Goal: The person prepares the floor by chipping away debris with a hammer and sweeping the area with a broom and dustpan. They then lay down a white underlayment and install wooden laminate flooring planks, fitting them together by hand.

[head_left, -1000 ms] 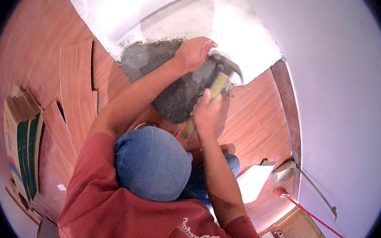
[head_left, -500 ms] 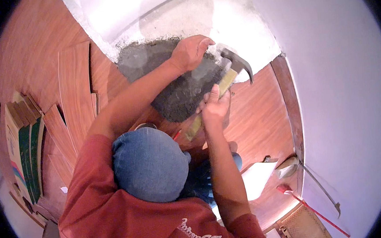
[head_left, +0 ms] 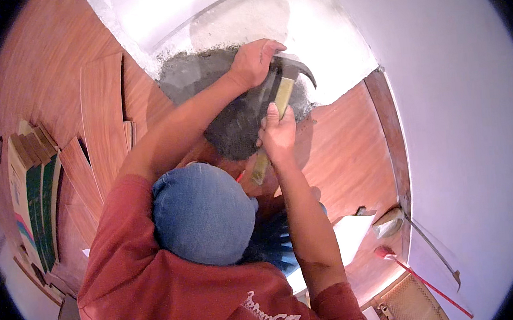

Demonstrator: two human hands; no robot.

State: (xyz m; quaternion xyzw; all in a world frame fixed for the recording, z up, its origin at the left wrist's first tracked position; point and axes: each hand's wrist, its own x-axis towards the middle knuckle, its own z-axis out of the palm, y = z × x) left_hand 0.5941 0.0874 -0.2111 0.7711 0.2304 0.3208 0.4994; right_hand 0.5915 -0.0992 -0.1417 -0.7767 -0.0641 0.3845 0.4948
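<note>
My right hand (head_left: 276,133) grips the yellowish wooden handle (head_left: 284,94) of a claw hammer, whose dark metal head (head_left: 297,68) is just right of my left hand (head_left: 251,63). The fingers of my left hand are curled near the hammer head; whatever they hold is hidden. Below both hands lies a patch of dark, rough grey cement (head_left: 231,132), bordered at the top by a pale, chalky floor surface (head_left: 331,42).
Loose planks (head_left: 105,130) and a stack of boxed boards (head_left: 41,211) lie left. At lower right are a white sheet (head_left: 348,240), a stone-like object (head_left: 389,225), a long metal bar (head_left: 432,249), a red-handled tool (head_left: 432,284) and a woven bag (head_left: 414,303), beside the wall (head_left: 456,116).
The hammer head swung up and right, then back left toward my left hand. My left hand has shifted slightly upward and left, and my right hand has moved up with the handle.
</note>
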